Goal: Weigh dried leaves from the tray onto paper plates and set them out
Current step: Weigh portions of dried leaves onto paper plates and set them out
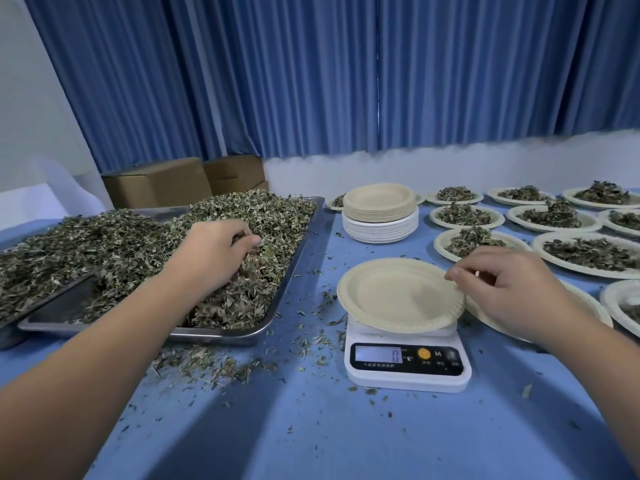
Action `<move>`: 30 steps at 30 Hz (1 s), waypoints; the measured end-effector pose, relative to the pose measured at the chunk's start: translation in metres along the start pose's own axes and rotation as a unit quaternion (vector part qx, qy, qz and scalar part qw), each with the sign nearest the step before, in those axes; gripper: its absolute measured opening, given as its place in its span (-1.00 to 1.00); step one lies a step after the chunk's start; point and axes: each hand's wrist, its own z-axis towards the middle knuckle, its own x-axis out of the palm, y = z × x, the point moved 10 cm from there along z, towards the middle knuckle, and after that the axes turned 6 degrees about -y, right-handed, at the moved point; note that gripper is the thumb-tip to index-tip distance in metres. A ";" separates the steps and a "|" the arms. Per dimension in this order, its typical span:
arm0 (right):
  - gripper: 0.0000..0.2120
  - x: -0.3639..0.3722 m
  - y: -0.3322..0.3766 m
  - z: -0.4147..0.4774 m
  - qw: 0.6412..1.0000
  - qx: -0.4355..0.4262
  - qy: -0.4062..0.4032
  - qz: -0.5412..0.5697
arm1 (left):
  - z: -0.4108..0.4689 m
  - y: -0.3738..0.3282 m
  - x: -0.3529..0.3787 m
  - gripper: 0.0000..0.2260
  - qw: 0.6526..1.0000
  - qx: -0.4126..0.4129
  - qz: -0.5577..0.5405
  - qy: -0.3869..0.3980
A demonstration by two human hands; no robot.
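left hand (214,244): dug into the dried leaves (104,251), fingers curled round a clump, probably scooping the first handful for this portion
right hand (502,285): light pinch on the right rim of the paper plate (391,299), most likely just keeping it centred and stopping any sliding
paper plate: empty, sitting on the scale (408,368), overhanging the platform a bit
scale readout (394,355): shows 0, so looks tared with the plate on, ready for leaves
tray (294,261): just left of the scale, heaped high, bare metal showing at the front-left; parked close for a short carry
crumbs (207,365): scattered over the table (311,438) between tray and scale, guessing drop-off from handfuls in transit
spare stack (379,213): behind the scale, easy reach for the next round
filled plates (588,252): set out in rows on the right, clear of the weighing spot
progress: a good many done, plenty of leaves left lol
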 end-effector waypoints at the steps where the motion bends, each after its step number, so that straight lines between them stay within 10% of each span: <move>1: -0.77 -0.001 0.000 0.000 1.000 -0.001 -0.002 -0.002 | 0.001 -0.006 -0.004 -0.82 1.000 0.001 -0.013 -0.011; 16: -0.81 -0.004 -0.005 0.001 1.000 0.002 -0.021 -0.002 | -0.002 -0.153 0.046 -0.82 0.943 -0.001 -0.333 0.010; 25: -0.85 -0.003 -0.009 0.002 1.000 -0.002 -0.019 -0.004 | -0.028 -0.181 0.132 -0.66 0.938 0.037 -0.266 0.221; 30: -0.84 -0.004 -0.010 0.002 1.000 0.001 -0.015 -0.008 | -0.023 -0.164 0.113 -0.54 0.933 0.020 -0.299 0.198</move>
